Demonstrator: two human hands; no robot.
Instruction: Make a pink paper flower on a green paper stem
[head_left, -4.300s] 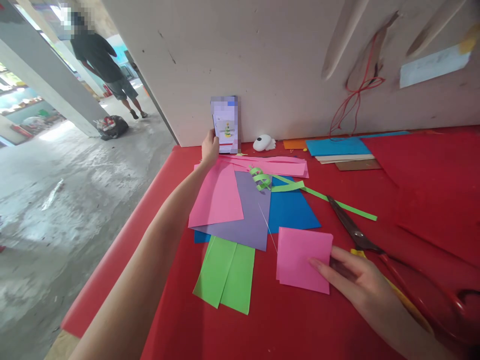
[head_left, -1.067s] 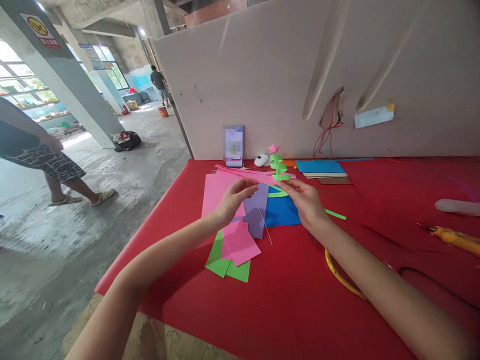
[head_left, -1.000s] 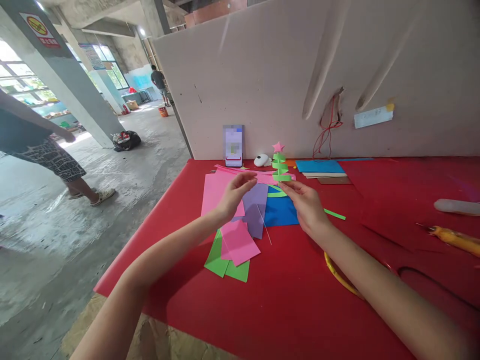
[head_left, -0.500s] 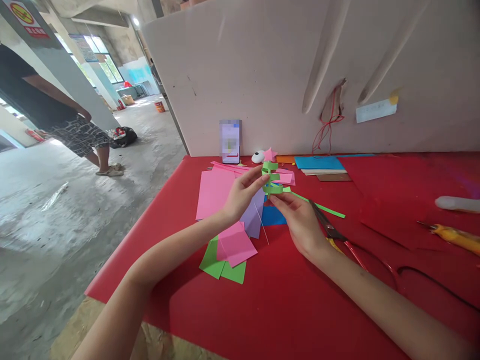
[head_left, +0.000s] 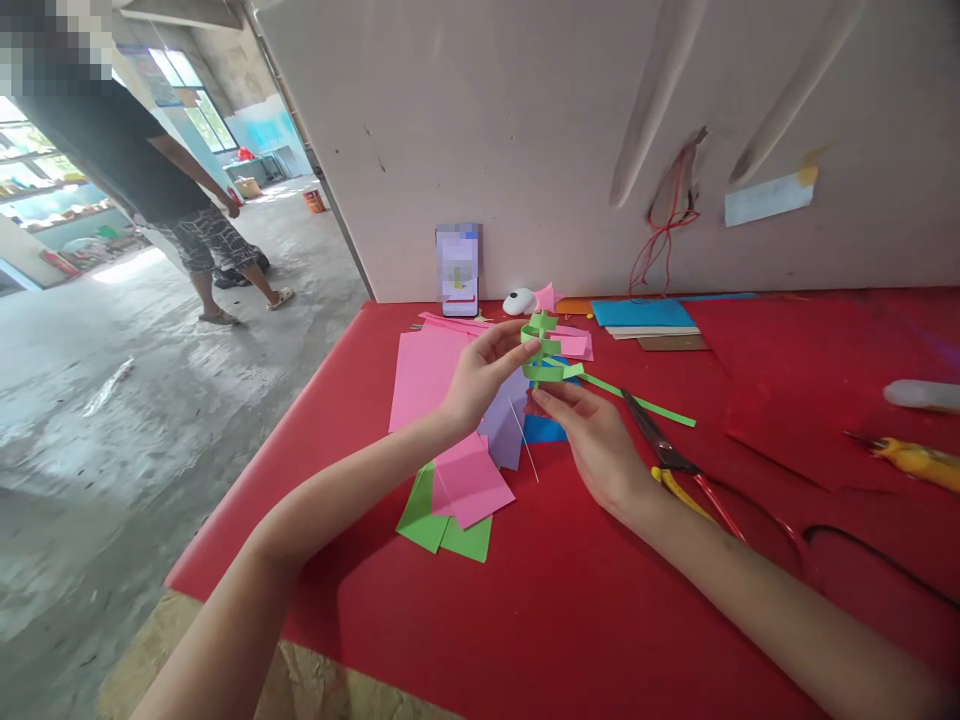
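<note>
A green paper piece with curled strips [head_left: 550, 372] is held up over the table between my two hands. My left hand [head_left: 480, 378] pinches it from the left, thumb on its middle loops. From below, my right hand [head_left: 596, 440] grips its lower end between thumb and fingers. Behind my right hand lies a long thin green strip [head_left: 652, 406]. The scissors [head_left: 667, 452] rest beside that hand. Pink paper sheets [head_left: 427, 375], a purple sheet [head_left: 504, 425], a blue piece [head_left: 546, 430] and green sheets [head_left: 466, 540] lie beneath and around my left hand.
A phone [head_left: 458, 270] leans against the white panel at the back. Near it are a white oval item [head_left: 518, 301] and a pink paper star [head_left: 547, 297]. A yellow-handled glue gun [head_left: 919, 462] lies at right. A person [head_left: 150, 170] stands on the floor at left.
The green paper piece stays in both hands, turned slightly, with a strip end now sticking out to the right. The view has shifted a little. The person at left has changed stride.
</note>
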